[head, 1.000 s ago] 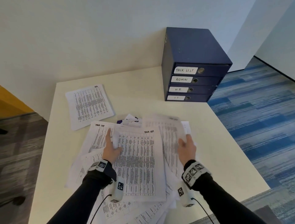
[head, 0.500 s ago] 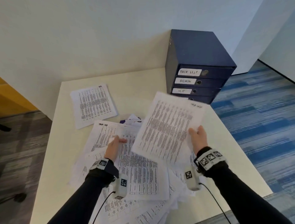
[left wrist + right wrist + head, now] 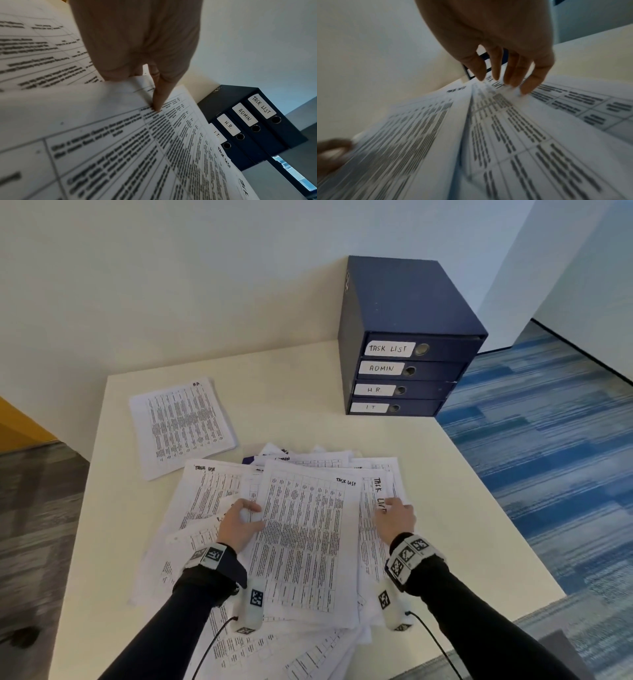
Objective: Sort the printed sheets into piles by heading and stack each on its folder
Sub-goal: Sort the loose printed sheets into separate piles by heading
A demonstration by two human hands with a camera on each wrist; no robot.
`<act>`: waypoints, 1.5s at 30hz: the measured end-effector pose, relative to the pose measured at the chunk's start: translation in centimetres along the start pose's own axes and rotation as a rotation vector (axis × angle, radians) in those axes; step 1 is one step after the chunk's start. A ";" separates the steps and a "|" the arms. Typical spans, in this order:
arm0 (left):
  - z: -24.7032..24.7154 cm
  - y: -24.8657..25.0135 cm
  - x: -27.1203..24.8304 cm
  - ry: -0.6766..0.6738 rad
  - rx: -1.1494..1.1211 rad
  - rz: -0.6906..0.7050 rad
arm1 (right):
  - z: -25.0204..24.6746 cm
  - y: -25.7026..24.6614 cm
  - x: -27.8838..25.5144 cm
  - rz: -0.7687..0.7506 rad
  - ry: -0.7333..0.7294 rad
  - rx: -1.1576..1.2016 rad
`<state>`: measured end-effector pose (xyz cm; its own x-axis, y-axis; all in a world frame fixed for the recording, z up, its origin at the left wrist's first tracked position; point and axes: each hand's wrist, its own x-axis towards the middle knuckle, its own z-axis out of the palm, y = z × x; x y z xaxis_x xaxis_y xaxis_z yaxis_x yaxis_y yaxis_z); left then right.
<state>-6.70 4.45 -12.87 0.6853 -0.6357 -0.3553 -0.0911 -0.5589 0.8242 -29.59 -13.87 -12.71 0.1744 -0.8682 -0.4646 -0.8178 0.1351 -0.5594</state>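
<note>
Many printed sheets [image 3: 219, 546] lie fanned in a loose heap under both hands, and the sorting step is judged barely begun, only one small pile [image 3: 181, 424] being set apart beyond the left hand [image 3: 239, 525]. A "TASK LIST" sheet [image 3: 301, 542] is pinched at its left edge by that hand, while the right hand [image 3: 394, 520] is spread, fingertips [image 3: 526, 88] on another such sheet just beside it. Next, matching sheets should be gathered and carried to the folders [image 3: 407, 378], stacked well beyond the right hand.
</note>
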 end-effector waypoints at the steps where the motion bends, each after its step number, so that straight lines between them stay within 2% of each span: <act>1: 0.0 0.0 0.0 0.005 0.000 0.006 | -0.3 0.1 0.3 0.045 -0.001 -0.023; 4: -0.1 -0.3 0.0 0.019 0.002 0.025 | -0.3 0.1 1.1 0.126 -0.016 0.049; 6: -0.4 -0.6 0.0 0.023 -0.001 0.036 | 0.0 0.1 0.9 0.106 0.039 0.077; 11: -0.7 -1.0 0.2 0.038 -0.003 0.015 | 1.0 0.5 -1.2 -0.210 0.241 -0.213; 18: -0.9 -0.8 0.0 0.056 0.002 0.050 | 1.3 1.3 -2.2 -0.526 0.232 -0.242; 20: -1.0 -0.8 0.0 0.061 0.001 0.041 | 1.6 1.2 -2.0 -0.572 0.200 -0.242; 22: -1.1 -1.0 -0.1 0.056 0.007 0.039 | 1.7 0.7 -2.0 -0.507 0.097 -0.103; 24: -1.4 -1.2 -0.2 0.049 0.016 0.027 | 1.2 0.2 -1.9 -0.350 0.011 0.018; 26: -1.6 -1.4 -0.2 0.053 0.003 -0.005 | 0.1 -0.6 -1.7 -0.228 -0.031 0.003; 29: -2.1 -1.6 -0.2 0.060 -0.030 -0.018 | -2.5 -2.3 -1.4 -0.255 0.103 0.088; 33: -2.7 -1.3 -0.6 0.080 -0.052 -0.026 | -7.0 -5.3 -1.3 -0.396 0.387 0.407; 37: -2.9 -1.3 -0.7 0.079 -0.063 -0.030 | -11.3 -8.2 -1.1 -0.407 0.557 0.765; 39: -3.0 -1.5 -0.8 0.067 -0.075 -0.031 | -11.7 -8.6 -0.6 -0.377 0.512 0.856; 40: -3.0 -1.5 -0.8 0.061 -0.091 -0.036 | -11.4 -8.5 -0.4 -0.360 0.440 0.857; 45: -3.0 -1.1 -1.0 0.051 -0.190 -0.065 | -4.2 -5.9 -0.7 -0.337 0.025 0.530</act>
<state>-5.09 7.34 -12.10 0.7213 -0.5713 -0.3916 0.0893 -0.4840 0.8705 -27.16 -16.04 -6.19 0.3574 -0.9141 -0.1913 -0.3365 0.0650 -0.9395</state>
